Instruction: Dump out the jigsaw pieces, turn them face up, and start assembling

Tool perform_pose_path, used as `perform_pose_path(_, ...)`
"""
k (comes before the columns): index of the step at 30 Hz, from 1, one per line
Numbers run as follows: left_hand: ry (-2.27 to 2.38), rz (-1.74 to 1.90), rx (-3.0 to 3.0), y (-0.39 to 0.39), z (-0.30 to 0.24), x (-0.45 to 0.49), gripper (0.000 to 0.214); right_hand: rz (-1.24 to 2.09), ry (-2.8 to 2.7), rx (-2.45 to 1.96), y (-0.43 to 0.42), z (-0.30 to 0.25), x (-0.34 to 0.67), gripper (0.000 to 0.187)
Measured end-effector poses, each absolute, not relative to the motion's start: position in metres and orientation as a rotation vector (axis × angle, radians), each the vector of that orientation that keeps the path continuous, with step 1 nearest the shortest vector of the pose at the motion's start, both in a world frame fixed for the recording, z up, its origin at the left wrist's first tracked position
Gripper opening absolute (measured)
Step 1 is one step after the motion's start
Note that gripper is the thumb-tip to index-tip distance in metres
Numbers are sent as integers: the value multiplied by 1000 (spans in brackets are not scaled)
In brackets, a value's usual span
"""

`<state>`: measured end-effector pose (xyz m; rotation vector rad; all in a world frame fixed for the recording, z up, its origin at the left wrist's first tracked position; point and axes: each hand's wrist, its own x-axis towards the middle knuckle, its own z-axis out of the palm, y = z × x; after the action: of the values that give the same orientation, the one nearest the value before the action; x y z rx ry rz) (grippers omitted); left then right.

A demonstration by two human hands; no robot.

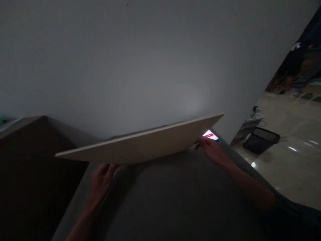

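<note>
My left hand [101, 179] and right hand [212, 150] were apart, at the lower edge of a pale, tilted board [150, 144] over the grey bench [160, 201]. Fingertips were partly hidden; I could not tell whether either was clamped. A lit phone [211, 135] lay beside my right hand. The dark bin [259, 144] stood on the floor [293, 174], contents indiscernible.

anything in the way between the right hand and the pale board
Nothing visible is: the right hand's fingers are right at the pale board's lower edge. The lit screen lies just beyond that hand, not between the two.
</note>
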<state>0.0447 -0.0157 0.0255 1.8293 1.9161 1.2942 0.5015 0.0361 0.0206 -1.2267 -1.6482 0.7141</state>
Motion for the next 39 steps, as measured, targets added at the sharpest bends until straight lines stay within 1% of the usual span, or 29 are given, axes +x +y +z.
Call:
perform_pose_path(3, 1987, 1360, 1705, -11, 20, 53, 61, 731, -1532, -1235, 39, 17, 493, 40)
perform_pose_path(7, 2039, 1326, 1624, -7, 15, 56, 55, 800, -1478, -1246, 41, 9, 489, 38)
perform_pose_path(11, 2062, 1272, 1615, -10, 17, 58, 51, 859, -1493, -1231, 37, 10, 489, 40)
perform_pose_path(17, 1965, 1142, 1817, -15, 24, 63, 61, 849, -1663, -1168, 34, 14, 489, 54)
perform_pose_path(21, 2001, 1080, 1803, -16, 26, 60, 55, 866, -1651, -1189, 33, 13, 491, 51)
perform_pose_path(26, 1983, 1020, 1832, -17, 28, 57, 57, 889, -1642, -1197, 33, 14, 492, 50)
perform_pose_path(33, 1811, 984, 1871, -18, 15, 52, 74, 955, -1752, -1167, 29, 20, 492, 68)
perform_pose_path(39, 1889, 948, 1909, -19, 16, 51, 67, 997, -1713, -1170, 28, 22, 492, 62)
